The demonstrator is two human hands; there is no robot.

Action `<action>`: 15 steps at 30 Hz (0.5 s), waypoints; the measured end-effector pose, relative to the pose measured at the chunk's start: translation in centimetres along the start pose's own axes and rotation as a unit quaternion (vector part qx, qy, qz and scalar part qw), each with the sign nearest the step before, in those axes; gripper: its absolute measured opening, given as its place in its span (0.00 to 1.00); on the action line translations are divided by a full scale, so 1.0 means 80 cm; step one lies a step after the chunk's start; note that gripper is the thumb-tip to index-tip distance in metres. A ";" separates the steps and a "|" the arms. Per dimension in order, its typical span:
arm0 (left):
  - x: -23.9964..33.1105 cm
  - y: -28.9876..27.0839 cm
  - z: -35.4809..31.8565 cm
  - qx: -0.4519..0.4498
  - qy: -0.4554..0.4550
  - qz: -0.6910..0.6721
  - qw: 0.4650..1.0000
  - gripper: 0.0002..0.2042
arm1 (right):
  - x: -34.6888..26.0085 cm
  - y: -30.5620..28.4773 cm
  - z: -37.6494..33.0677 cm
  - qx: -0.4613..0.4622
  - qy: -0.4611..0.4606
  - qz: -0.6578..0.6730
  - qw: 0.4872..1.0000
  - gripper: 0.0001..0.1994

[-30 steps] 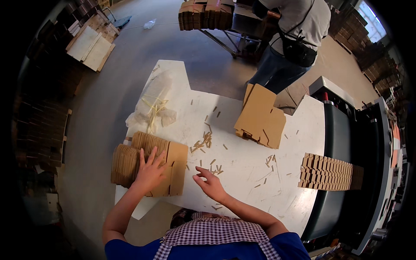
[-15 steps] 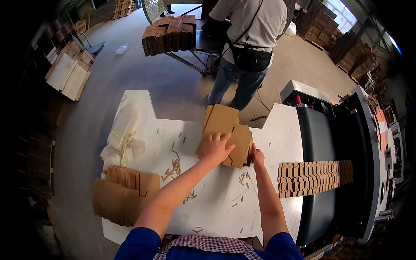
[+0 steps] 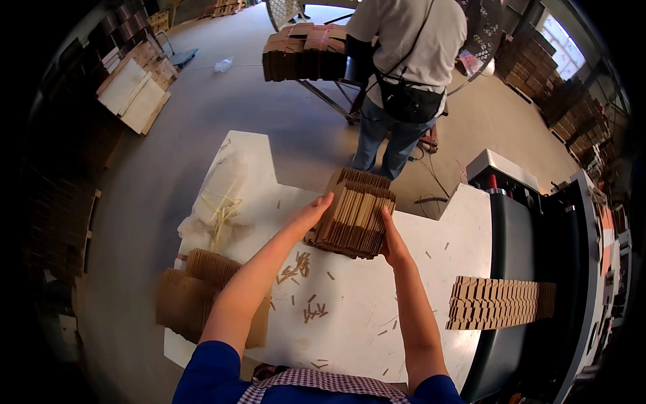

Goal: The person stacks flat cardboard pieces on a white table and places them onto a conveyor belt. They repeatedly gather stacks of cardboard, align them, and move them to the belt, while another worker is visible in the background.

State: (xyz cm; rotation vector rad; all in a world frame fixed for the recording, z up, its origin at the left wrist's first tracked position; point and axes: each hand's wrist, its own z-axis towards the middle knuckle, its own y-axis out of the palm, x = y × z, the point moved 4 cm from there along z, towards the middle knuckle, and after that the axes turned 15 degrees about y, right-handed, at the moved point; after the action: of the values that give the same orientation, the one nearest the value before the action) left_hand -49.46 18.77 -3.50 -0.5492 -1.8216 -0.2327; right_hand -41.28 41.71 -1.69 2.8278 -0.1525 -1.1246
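Observation:
A thick bundle of folded brown cardboard pieces [image 3: 355,215] stands on edge at the far side of the white table [image 3: 356,296], its layered edges facing up. My left hand [image 3: 313,214] presses against its left face, fingers partly hidden behind the outer piece. Against the right end lies my right hand [image 3: 394,241], thumb up along the side. Together the two hands clasp the bundle between them. Small cardboard scraps [image 3: 303,266] lie scattered on the tabletop near the bundle.
More cardboard stacks [image 3: 182,296] sit at the table's left, below a clear plastic bag with yellow strapping [image 3: 219,209]. To the right, a fanned row of cardboard pieces [image 3: 498,303] rests across a dark conveyor belt [image 3: 515,236]. Beyond the table stands a person [image 3: 404,81] beside bundled cardboard [image 3: 306,57].
The cardboard bundle has been tipped from lying flat to standing on edge. My left hand has gone from its top to its left side. The whole view has shifted.

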 end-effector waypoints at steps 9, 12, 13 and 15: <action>-0.011 -0.006 -0.005 0.042 0.092 0.069 0.992 0.29 | -0.047 0.091 -0.023 0.317 -0.246 -0.239 0.884 0.53; -0.024 0.004 -0.005 0.025 0.244 0.280 0.928 0.25 | -0.056 0.140 -0.039 0.432 -0.266 -0.406 0.760 0.56; -0.039 -0.003 0.001 0.014 0.221 0.199 0.955 0.26 | -0.057 0.146 -0.037 0.429 -0.223 -0.432 0.761 0.56; -0.058 -0.029 0.012 -0.010 0.170 0.034 0.985 0.27 | -0.059 0.147 -0.033 0.415 -0.160 -0.449 0.775 0.55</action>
State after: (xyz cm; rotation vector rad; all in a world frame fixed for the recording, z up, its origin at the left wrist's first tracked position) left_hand -50.31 15.97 -7.91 -0.5477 -1.4678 -0.2800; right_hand -43.57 30.79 4.86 3.4872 1.0774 -2.1573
